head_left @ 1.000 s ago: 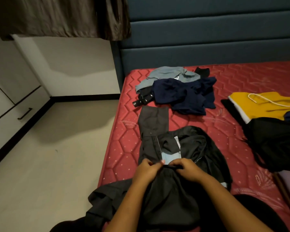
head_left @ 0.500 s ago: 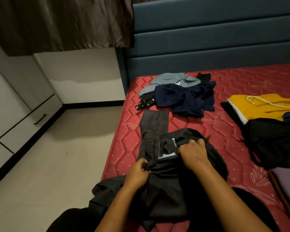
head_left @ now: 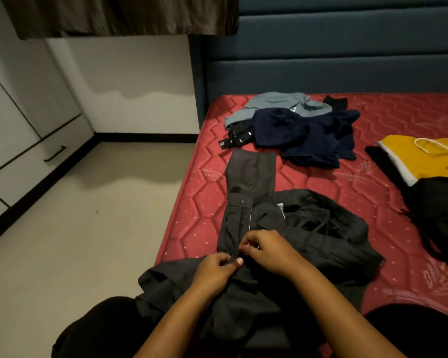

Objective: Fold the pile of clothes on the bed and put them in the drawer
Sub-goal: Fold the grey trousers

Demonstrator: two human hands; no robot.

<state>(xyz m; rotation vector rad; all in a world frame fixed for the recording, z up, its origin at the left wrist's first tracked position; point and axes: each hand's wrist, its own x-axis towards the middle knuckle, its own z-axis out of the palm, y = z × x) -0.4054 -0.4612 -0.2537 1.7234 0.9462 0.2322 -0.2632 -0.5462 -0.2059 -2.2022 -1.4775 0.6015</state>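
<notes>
White cupboard on far left, w/ a drawer low down, front flush, black handle on it. Brown curtain hangs along the top; beige floor runs btwn cupboard and bed. Blue padded headboard at back, red quilted mattress below it. Dark grey trousers lie at the near edge of the mattress: one leg flat, pointing away toward the headboard, rest bunched up and spilling over the edge onto the person's lap. Left hand has fingers curled, thumb & fingertips pinching the grey cloth at the middle seam. Right hand just beside it, almost touching, fingers bent, pinching the same seam a bit farther up. Beyond the leg, nr the headboard, an unfolded pile: grey-blue top under a navy garment, black strap w/ light clips poking out on its left. Far right, well apart from the pile: yellow garment w/ a white cord on it, and a black garment nearer, partly cut off by the frame edge.
</notes>
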